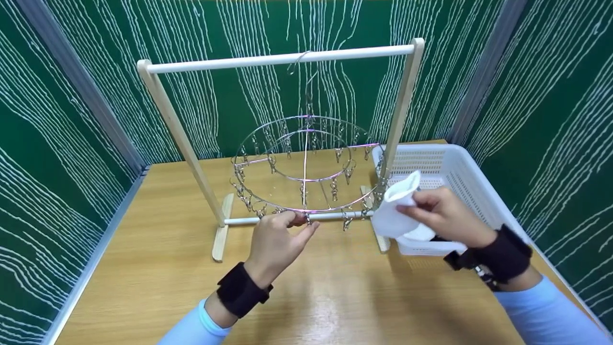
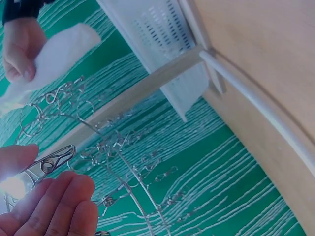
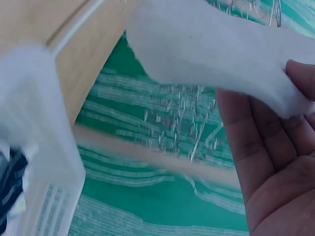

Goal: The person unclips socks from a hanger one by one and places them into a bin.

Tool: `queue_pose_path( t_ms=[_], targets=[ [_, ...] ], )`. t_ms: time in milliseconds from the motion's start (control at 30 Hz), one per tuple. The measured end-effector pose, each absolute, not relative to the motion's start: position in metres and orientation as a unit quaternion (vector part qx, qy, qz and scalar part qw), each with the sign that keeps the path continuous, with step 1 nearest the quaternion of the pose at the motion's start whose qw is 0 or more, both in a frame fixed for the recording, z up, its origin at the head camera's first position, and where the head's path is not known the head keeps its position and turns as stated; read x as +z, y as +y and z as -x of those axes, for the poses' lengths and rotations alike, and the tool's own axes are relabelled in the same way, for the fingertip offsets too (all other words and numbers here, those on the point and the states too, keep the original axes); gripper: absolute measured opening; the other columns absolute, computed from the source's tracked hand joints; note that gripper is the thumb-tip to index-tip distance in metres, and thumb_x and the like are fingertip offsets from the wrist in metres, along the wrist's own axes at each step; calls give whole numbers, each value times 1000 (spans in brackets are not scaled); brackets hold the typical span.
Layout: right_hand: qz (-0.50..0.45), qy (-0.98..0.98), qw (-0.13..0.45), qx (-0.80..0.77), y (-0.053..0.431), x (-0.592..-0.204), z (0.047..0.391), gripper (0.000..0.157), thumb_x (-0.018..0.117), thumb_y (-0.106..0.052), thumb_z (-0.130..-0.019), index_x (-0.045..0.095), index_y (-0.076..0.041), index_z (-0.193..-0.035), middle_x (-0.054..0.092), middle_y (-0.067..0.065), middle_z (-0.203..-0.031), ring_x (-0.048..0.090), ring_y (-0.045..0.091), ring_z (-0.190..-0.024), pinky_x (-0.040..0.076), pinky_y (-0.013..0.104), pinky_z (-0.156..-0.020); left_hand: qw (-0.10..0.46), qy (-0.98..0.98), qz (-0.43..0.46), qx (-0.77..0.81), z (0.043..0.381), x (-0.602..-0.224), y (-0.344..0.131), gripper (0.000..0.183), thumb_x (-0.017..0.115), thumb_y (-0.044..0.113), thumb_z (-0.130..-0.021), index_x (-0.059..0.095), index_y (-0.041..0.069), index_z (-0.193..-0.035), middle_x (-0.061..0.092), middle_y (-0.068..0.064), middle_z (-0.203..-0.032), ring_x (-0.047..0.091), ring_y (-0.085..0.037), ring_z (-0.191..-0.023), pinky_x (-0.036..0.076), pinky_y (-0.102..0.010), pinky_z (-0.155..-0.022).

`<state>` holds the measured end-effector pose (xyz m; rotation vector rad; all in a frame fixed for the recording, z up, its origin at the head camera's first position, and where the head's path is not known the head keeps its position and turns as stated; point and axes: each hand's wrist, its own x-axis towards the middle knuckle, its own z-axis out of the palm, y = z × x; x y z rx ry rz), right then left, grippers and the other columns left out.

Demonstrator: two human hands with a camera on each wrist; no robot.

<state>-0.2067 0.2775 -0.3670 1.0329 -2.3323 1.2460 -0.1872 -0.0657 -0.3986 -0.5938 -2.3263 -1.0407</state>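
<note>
A round metal drying hanger [image 1: 311, 180] with two rings and many dangling clips hangs by its hook from a wooden stand. At its near edge, my left hand [image 1: 278, 242] pinches a metal clip [image 2: 48, 164] between thumb and fingers. My right hand [image 1: 445, 213] holds a white sock [image 1: 395, 215] by its cuff, thumb on one side and fingers on the other. The sock's opening faces up and its body hangs down in front of the basket's left side, right of the hanger.
The stand has a white top bar [image 1: 230, 63], wooden legs and a lower bar [image 1: 249, 221]. At right, a white plastic basket [image 1: 488, 191] holds white and dark cloth [image 3: 12, 187]. Green walls with white streaks surround the wooden table [image 1: 158, 287].
</note>
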Motion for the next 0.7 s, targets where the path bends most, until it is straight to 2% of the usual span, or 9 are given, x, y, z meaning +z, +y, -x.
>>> queue_pose_path(
  t_ms=[67,100,167,333,400,533,700],
  targets=[
    [-340,-820,154,435,286,-363,212,31,73,15,-92,62,-2,-69,71,15,-68,58,-7,-61,57,14,-57,256,-858,219,-388,187,-398,-65,15,89,19,-91,83,6,-96,84,-7,-91,80,-20,-82,65,-42,-78],
    [-327,-824,154,436,290,-361,215,27,73,14,-92,66,-1,-72,74,15,-71,63,-6,-63,58,14,-58,255,-857,220,-389,187,-398,-65,15,89,19,-91,83,6,-96,84,-7,-91,80,-20,-82,65,-43,-78],
    [-298,-839,154,428,299,-356,222,22,73,11,-94,71,-1,-75,73,12,-69,63,-5,-61,56,14,-55,256,-857,220,-389,187,-398,-65,15,89,19,-91,83,6,-96,84,-7,-91,80,-20,-82,65,-44,-78],
    [-231,-885,153,374,319,-353,243,17,75,-1,-99,76,1,-82,64,5,-62,48,0,-57,47,15,-50,261,-858,219,-384,188,-401,-66,16,89,19,-91,83,5,-95,84,-7,-90,81,-21,-81,65,-43,-77],
    [-210,-898,156,354,325,-354,251,13,75,-4,-100,79,2,-89,71,11,-69,51,1,-61,49,15,-53,261,-859,219,-383,188,-402,-66,16,89,20,-91,83,5,-94,84,-7,-90,81,-21,-81,65,-42,-76],
    [-173,-914,160,329,335,-358,265,14,74,-7,-101,82,4,-101,77,19,-79,50,-1,-59,43,15,-52,257,-862,218,-379,188,-402,-66,16,89,21,-91,83,6,-93,84,-7,-89,81,-21,-81,65,-40,-77],
    [-149,-927,161,306,343,-367,284,19,72,-11,-104,83,3,-105,77,16,-80,48,-2,-57,39,15,-54,254,-864,215,-379,187,-400,-66,16,89,20,-91,83,6,-95,84,-7,-90,81,-21,-83,66,-40,-78]
  ],
)
